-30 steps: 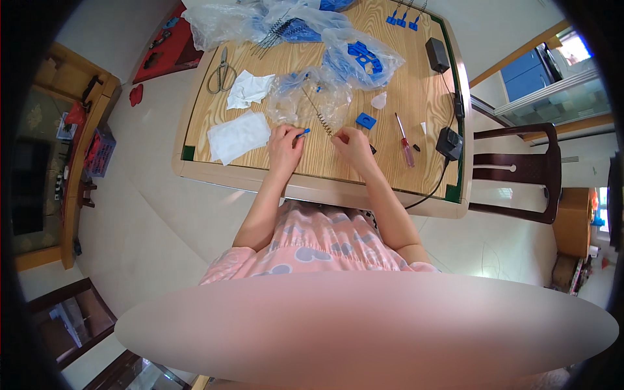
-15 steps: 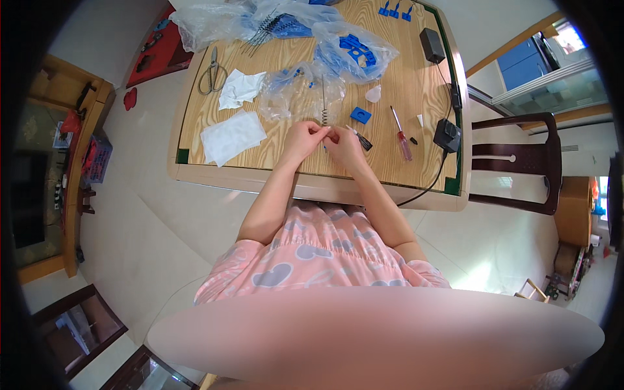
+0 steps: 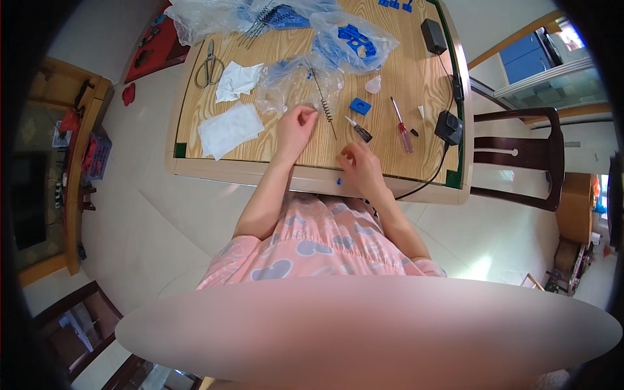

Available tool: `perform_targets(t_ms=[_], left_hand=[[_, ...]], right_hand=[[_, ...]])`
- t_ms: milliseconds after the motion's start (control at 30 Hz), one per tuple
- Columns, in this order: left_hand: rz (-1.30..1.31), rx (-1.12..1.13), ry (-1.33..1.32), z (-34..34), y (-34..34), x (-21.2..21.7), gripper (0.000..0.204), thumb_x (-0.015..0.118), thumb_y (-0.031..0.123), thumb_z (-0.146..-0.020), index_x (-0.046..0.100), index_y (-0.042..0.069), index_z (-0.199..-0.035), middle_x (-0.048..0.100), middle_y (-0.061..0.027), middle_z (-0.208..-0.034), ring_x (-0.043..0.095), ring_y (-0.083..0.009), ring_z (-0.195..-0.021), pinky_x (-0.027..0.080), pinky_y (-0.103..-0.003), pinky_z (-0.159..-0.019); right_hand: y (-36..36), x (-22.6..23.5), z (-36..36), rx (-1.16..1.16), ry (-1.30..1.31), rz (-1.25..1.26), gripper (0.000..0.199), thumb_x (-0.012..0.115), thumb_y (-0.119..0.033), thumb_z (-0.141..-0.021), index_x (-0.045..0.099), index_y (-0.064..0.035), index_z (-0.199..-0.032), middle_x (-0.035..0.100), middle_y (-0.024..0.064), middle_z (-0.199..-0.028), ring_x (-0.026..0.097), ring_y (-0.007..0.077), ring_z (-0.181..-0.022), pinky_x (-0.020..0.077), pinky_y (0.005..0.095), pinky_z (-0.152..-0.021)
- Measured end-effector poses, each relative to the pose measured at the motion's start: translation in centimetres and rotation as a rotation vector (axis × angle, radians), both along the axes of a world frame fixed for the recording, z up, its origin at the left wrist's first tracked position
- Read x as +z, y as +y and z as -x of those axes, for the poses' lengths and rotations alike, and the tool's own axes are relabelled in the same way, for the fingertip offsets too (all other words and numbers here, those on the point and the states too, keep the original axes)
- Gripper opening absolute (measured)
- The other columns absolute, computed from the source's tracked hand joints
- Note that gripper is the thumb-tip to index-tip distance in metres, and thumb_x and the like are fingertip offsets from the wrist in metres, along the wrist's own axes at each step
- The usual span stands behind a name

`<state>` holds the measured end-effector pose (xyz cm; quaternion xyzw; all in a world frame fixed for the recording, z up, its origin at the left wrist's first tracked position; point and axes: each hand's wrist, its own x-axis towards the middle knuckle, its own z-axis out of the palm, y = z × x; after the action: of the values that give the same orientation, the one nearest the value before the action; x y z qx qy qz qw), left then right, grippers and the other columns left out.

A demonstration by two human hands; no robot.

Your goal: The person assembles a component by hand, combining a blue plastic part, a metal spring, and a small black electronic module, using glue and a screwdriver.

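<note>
A thin dark wire with a coiled middle point(image 3: 326, 108) slants over the table in front of me, its lower end clear of my fingers. My left hand point(image 3: 298, 132) is just left of the coil, fingers curled and thumb drawn in; whether anything is between them is hidden. Over the table's front edge, my right hand point(image 3: 361, 168) has its fingers bent together, and what they may hold is too small to make out. A tiny blue piece point(image 3: 338, 182) shows just below those fingers. Beyond the right hand lies a small black tube with a pale tip point(image 3: 359, 130).
On the wooden table point(image 3: 273, 146) lie a blue block point(image 3: 360, 106), a screwdriver point(image 3: 403, 133), scissors point(image 3: 209, 70), white tissue point(image 3: 238, 80) and a white cloth point(image 3: 230, 130). Plastic bags point(image 3: 356, 52) with blue parts fill the far side. A black adapter point(image 3: 448, 127) with a cable sits right.
My hands have come apart: the right has moved back toward me and to the right, the left slightly away from me. The coiled wire, upright between them before, now slants with its lower end free.
</note>
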<state>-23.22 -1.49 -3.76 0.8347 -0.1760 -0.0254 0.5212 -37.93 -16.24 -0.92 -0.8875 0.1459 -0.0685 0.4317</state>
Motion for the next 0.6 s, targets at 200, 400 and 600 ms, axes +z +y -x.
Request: perform_targets(t_ms=[200,400,600], left_hand=[[0.078,0.104,-0.313,2.0,3.4,-1.4,0.008,0.067,0.005,-0.084,0.067,0.004,-0.092,0.056,-0.006,-0.078,0.054,-0.0158,-0.063,0.044,-0.028,-0.057],[0.084,0.116,-0.291,2.1,3.6,-2.3,0.008,0.065,0.003,-0.085,0.067,0.004,-0.092,0.056,-0.0041,-0.076,0.051,-0.0123,-0.061,0.04,-0.025,-0.054],[0.111,0.104,-0.296,2.3,3.6,-2.5,0.008,0.063,0.002,-0.086,0.066,0.004,-0.092,0.056,-0.0057,-0.074,0.052,-0.0138,-0.059,0.041,-0.026,-0.053]], right_hand=[[-0.5,-1.4,5.4,0.279,-0.081,0.061,0.023,0.069,-0.011,-0.08,0.06,-0.0049,-0.1,0.057,0.0129,-0.097,0.061,0.0317,-0.087,0.0483,0.0407,-0.073],[-0.8,-4.8,5.8,0.053,-0.407,0.008,0.013,0.061,0.004,-0.081,0.061,-0.0019,-0.093,0.054,0.0089,-0.072,0.05,0.0176,-0.052,0.0403,0.0286,-0.049],[-0.4,-6.1,6.2,-0.069,-0.481,0.036,0.013,0.061,0.004,-0.082,0.06,-0.0023,-0.093,0.055,0.0103,-0.074,0.05,0.0191,-0.053,0.0407,0.0296,-0.05]])
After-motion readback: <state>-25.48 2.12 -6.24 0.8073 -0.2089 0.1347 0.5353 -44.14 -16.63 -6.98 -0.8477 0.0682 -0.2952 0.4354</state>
